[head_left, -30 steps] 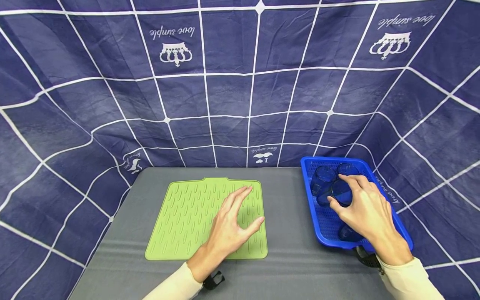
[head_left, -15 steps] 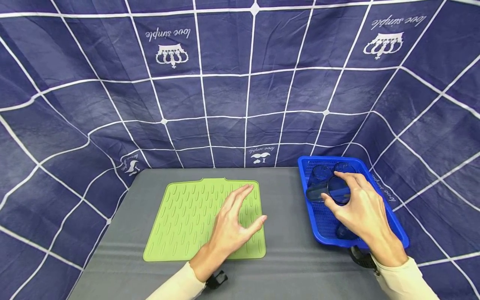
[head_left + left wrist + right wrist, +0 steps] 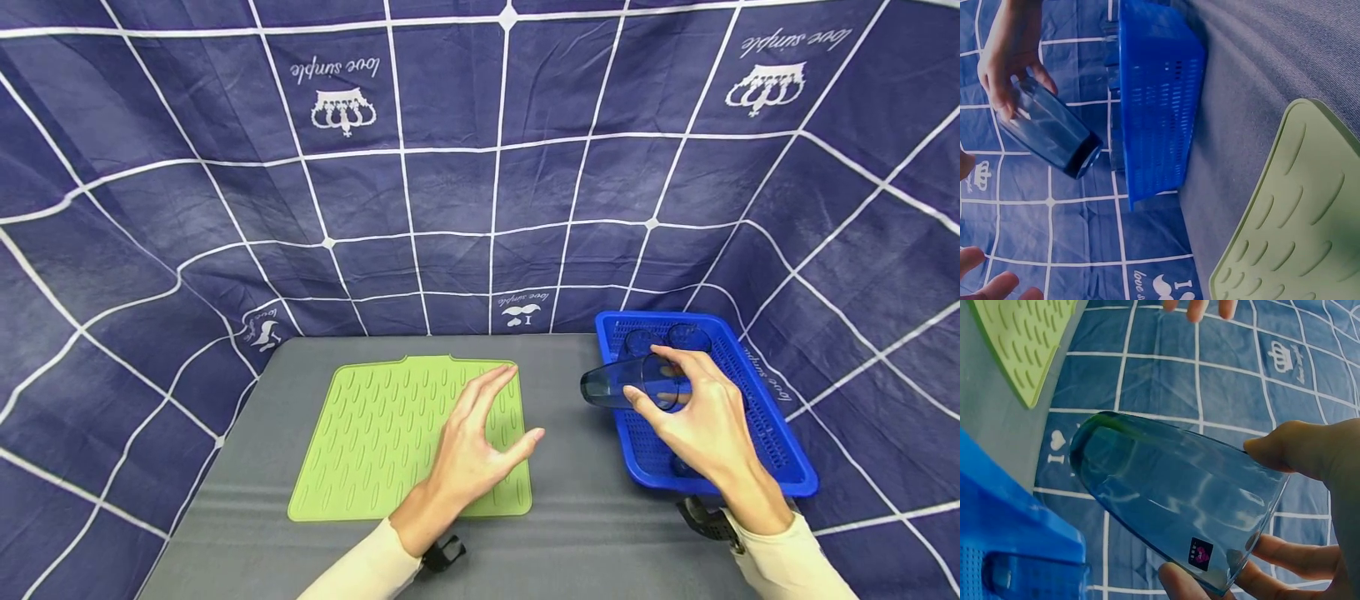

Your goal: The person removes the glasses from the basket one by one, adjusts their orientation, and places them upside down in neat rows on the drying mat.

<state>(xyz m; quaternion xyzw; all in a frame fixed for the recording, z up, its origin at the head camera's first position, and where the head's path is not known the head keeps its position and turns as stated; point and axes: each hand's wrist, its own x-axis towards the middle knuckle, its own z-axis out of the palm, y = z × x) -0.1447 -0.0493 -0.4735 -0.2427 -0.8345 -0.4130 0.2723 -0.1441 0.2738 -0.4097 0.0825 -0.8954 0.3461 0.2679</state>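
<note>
My right hand (image 3: 701, 408) grips a blue-tinted drinking glass (image 3: 618, 385) near its rim, thumb on one side and fingers on the other. The glass is tilted almost level, its thick base pointing left, above the left edge of the blue basket (image 3: 628, 454). A small dark label (image 3: 1200, 554) shows on its side in the right wrist view. Other glasses (image 3: 688, 337) stand in the basket, partly hidden by the hand. My left hand (image 3: 472, 450) hovers over the right part of the green ridged mat (image 3: 367, 442), fingers extended, thumb apart, holding nothing.
A grey cloth surface (image 3: 570, 475) lies under the mat and basket, with a strip of it between them. Dark blue curtains (image 3: 450, 192) with white grid lines rise at the back and both sides.
My right hand has lifted the glass up from among the others and brought it left past the basket's edge. The left hand has shifted slightly right.
</note>
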